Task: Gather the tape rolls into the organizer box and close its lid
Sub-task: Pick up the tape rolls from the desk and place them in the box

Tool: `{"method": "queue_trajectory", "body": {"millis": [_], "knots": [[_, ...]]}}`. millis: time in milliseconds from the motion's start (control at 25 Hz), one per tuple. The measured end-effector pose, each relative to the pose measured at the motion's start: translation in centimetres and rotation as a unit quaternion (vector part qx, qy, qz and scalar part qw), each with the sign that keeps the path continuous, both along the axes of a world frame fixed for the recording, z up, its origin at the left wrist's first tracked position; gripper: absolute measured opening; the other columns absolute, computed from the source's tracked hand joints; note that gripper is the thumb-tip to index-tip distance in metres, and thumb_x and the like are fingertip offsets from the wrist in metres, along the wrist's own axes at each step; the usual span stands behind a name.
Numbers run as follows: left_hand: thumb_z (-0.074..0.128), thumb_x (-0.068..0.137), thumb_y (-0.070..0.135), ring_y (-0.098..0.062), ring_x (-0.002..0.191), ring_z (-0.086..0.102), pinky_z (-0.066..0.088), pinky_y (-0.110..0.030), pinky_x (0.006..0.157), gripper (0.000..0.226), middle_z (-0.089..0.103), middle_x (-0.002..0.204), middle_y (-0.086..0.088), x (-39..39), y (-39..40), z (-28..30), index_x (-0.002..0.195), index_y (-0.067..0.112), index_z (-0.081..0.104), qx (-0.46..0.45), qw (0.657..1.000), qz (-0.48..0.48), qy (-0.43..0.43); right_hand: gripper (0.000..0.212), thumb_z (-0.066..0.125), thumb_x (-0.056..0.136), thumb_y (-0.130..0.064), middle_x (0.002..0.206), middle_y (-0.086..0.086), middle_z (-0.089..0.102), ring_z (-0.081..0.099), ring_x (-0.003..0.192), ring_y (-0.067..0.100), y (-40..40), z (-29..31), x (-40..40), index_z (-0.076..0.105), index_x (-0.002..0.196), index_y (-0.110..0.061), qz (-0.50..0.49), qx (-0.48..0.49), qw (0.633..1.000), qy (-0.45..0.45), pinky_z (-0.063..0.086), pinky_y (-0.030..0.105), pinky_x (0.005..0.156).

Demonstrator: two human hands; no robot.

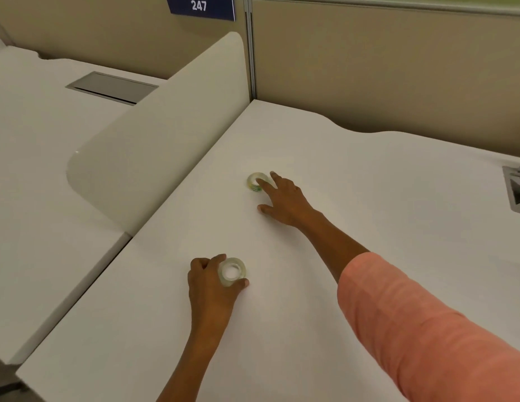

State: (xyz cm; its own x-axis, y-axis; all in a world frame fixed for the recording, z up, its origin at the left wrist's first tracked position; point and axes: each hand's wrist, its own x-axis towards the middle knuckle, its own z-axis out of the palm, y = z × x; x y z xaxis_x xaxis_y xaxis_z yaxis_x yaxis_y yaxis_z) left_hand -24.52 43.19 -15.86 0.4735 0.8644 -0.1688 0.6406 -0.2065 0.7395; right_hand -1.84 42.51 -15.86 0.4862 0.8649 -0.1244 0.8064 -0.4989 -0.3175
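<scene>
Two clear tape rolls lie on the white desk (369,198). My left hand (209,285) grips the nearer tape roll (232,271) between thumb and fingers, close to the desk surface. The farther tape roll (254,181) has a green-marked core and lies flat on the desk. My right hand (282,198) reaches out with fingers spread, and its index fingertip touches that roll's right side. The organizer box is not in view.
A curved cream divider panel (154,140) stands along the desk's left edge, with a neighbouring desk and a grey cable hatch (110,87) beyond it. Beige partition walls (383,62) close the back. A grey metal bracket (518,187) sits at the right edge.
</scene>
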Motion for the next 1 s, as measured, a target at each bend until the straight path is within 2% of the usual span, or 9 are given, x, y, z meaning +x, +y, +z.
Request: {"method": "queue_trajectory", "body": {"millis": [80,200,360,520,560,640,760,920,1000], "knots": [[0.084,0.062,0.017,-0.028,0.111,0.051,0.046,-0.035,0.089,0.064,0.04,0.106,0.004,0.3,0.1,-0.2,0.12,0.012,0.056,0.005,1.0,0.003,-0.012,0.063,0.047,0.09,-0.042,0.156,0.015,0.009,0.015,0.14,0.037,0.2,-0.3,0.0,0.021,0.143,-0.023,0.0,-0.012,1.0,-0.01,0.017,0.047,0.112],[0.083,0.062,0.018,-0.029,0.11,0.052,0.047,-0.037,0.089,0.062,0.043,0.106,0.002,1.2,-0.2,-0.2,0.118,0.013,0.057,0.004,1.0,0.005,-0.024,0.049,0.053,0.088,-0.035,0.151,0.015,0.026,0.024,0.137,0.034,-1.0,-0.7,-0.3,0.039,0.132,-0.017,-0.026,0.06,0.998,0.019,0.022,0.043,0.11],[0.082,0.064,0.018,-0.03,0.111,0.052,0.047,-0.04,0.092,0.061,0.049,0.116,-0.01,2.8,-1.6,0.3,0.119,0.013,0.056,0.001,0.999,-0.016,-0.029,0.028,0.061,0.083,-0.025,0.123,0.01,0.055,0.047,0.112,0.03,-4.2,-0.8,-0.5,0.054,0.105,-0.008,-0.07,0.144,0.986,0.039,0.042,0.038,0.087],[0.081,0.066,0.019,-0.03,0.111,0.051,0.048,-0.041,0.092,0.06,0.05,0.117,-0.011,4.3,-4.0,1.2,0.12,0.014,0.056,0.018,0.998,-0.043,-0.039,0.023,0.069,0.077,-0.021,0.109,0.009,0.063,0.052,0.103,0.026,-9.1,-0.6,-0.2,0.061,0.093,-0.007,-0.127,0.176,0.972,0.085,0.039,0.029,0.077],[0.081,0.066,0.02,-0.031,0.11,0.052,0.049,-0.042,0.091,0.06,0.05,0.117,-0.011,4.7,-4.8,1.5,0.12,0.014,0.055,0.023,0.998,-0.048,-0.039,0.024,0.071,0.074,-0.021,0.108,0.008,0.064,0.054,0.102,0.026,-10.7,-0.3,-0.2,0.062,0.092,-0.008,-0.149,0.194,0.964,0.103,0.04,0.029,0.078],[0.08,0.067,0.022,-0.031,0.109,0.053,0.05,-0.045,0.09,0.06,0.05,0.118,-0.01,5.6,-6.8,2.3,0.121,0.016,0.054,0.032,0.997,-0.06,-0.047,0.029,0.074,0.071,-0.021,0.106,0.007,0.066,0.057,0.099,0.025,-14.2,0.5,-0.2,0.062,0.096,-0.012,-0.191,0.239,0.943,0.133,0.048,0.036,0.082],[0.079,0.068,0.023,-0.028,0.109,0.053,0.049,-0.045,0.09,0.059,0.052,0.117,-0.009,7.2,-11.1,3.9,0.121,0.019,0.053,0.046,0.991,-0.097,-0.08,0.035,0.074,0.069,-0.021,0.102,0.002,0.068,0.061,0.092,0.021,-20.2,2.4,-0.5,0.06,0.101,-0.016,-0.241,0.292,0.912,0.157,0.052,0.043,0.081],[0.079,0.068,0.019,-0.025,0.104,0.056,0.049,-0.042,0.085,0.056,0.055,0.114,-0.007,9.4,-17.9,6.1,0.117,0.02,0.053,0.05,0.978,-0.16,-0.123,0.039,0.074,0.069,-0.017,0.104,-0.001,0.067,0.062,0.092,0.017,-28.6,4.2,-0.9,0.059,0.105,-0.016,-0.283,0.332,0.885,0.16,0.053,0.039,0.083],[0.08,0.068,0.019,-0.025,0.103,0.056,0.051,-0.044,0.084,0.056,0.056,0.115,-0.007,10.3,-21.3,6.9,0.117,0.019,0.053,0.054,0.972,-0.183,-0.136,0.041,0.075,0.07,-0.015,0.102,-0.006,0.065,0.061,0.09,0.013,-32.3,5.3,-1.3,0.059,0.107,-0.017,-0.294,0.347,0.876,0.163,0.053,0.03,0.082]]}}
